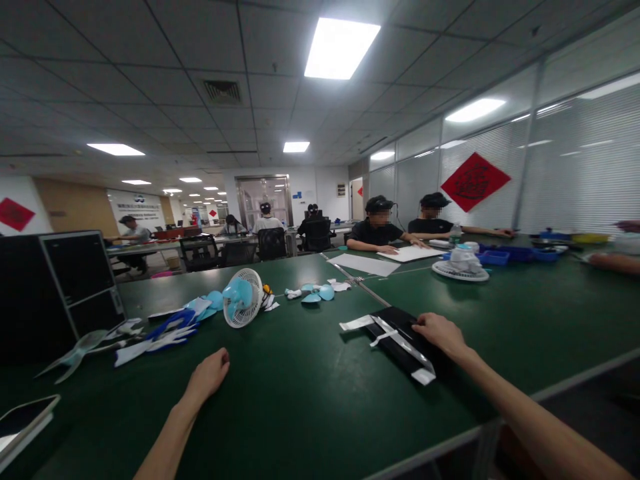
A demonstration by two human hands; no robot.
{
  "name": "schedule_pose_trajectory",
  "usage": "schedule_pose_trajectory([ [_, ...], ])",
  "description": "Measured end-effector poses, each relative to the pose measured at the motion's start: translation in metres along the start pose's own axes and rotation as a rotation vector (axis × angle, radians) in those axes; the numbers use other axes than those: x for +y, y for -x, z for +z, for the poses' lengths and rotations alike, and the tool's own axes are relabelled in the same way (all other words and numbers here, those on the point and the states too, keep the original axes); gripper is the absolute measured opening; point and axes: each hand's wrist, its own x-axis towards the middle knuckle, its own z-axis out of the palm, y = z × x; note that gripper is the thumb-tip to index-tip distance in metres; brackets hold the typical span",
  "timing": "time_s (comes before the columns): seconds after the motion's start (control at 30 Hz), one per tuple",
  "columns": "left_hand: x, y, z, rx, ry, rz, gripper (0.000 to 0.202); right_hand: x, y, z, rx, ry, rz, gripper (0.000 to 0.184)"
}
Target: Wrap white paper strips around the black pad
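My right hand (pixel 441 335) rests on a flat black strip-like object (pixel 400 337) with white tabs, lying on the green table (pixel 310 400); its fingers curl down against the object's far edge. My left hand (pixel 209 377) lies on the bare table surface with its fingers curled loosely, holding nothing I can see. A small white and blue fan (pixel 243 298) stands a little beyond my left hand. Blue and white fan parts (pixel 160 337) lie scattered to its left, and more blue pieces (pixel 317 293) lie behind the black object.
A black box (pixel 55 287) stands at the left, with a phone (pixel 25 420) near the table's front left corner. Across the table, people sit with white sheets (pixel 365 265), another fan grille (pixel 460 269) and blue trays (pixel 500 255). Another person's hand (pixel 613 262) rests at the far right.
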Motion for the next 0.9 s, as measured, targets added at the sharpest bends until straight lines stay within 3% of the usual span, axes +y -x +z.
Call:
schedule_pose_trajectory([
  [0.17,0.000,0.001,0.001,0.009,-0.008,0.008,0.023,0.000,0.007,0.007,-0.001,0.017,-0.011,0.028],
  [0.33,0.001,0.002,0.000,0.011,-0.001,0.006,0.022,0.006,0.033,0.003,0.119,0.020,0.012,0.046],
  [0.6,-0.004,-0.003,0.005,0.026,-0.002,0.012,0.020,0.024,0.095,0.008,-0.022,-0.265,0.026,0.036],
  [0.9,-0.009,-0.007,0.009,0.045,-0.001,0.021,0.021,0.022,0.099,0.035,-0.077,-0.671,0.081,0.042],
])
